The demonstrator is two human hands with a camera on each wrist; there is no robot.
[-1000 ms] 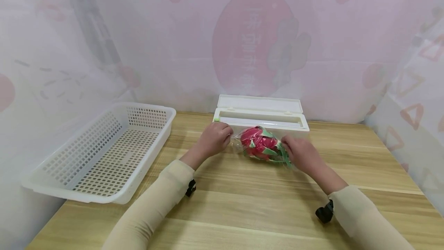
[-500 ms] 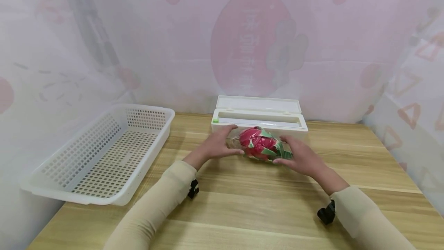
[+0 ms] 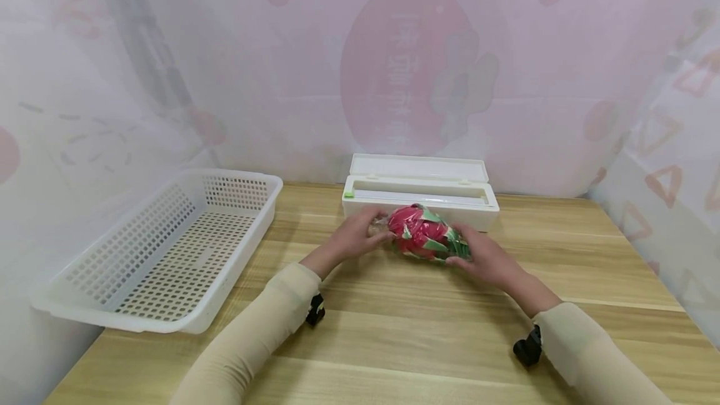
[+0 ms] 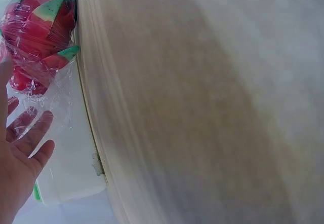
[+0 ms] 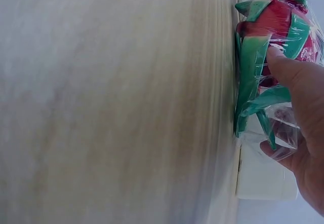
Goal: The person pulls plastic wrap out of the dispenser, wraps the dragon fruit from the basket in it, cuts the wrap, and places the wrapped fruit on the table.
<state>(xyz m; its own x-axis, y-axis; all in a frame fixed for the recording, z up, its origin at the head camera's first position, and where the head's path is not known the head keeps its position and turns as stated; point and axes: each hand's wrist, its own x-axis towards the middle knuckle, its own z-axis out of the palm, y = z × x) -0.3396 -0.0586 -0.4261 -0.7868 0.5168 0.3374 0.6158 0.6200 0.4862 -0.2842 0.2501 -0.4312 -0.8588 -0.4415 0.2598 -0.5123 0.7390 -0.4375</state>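
Note:
A red dragon fruit [image 3: 419,233] with green scales lies on its side, wrapped in clear plastic film [image 4: 55,95]. In the head view it sits in front of a white film dispenser box [image 3: 419,202] with its lid up. At the fruit's left end, my left hand [image 3: 355,234] touches the loose film; the left wrist view shows its fingers spread and fairly straight. My right hand [image 3: 488,256] holds the green-tipped right end, with its thumb [image 5: 288,69] against the wrapped fruit and other fingers curving round the film. Some right fingers are hidden behind the fruit.
A white perforated plastic basket [image 3: 242,267] stands at the left of the wooden table [image 3: 394,342]. A green slider [image 3: 349,194] shows on the box's left end. Printed pink cloth [image 3: 270,80] closes off the back and sides.
Both hands first pinched the film's ends and pulled them outward. They then loosened with fingers spread, and now curve in closer around the two ends. The fruit has hardly moved.

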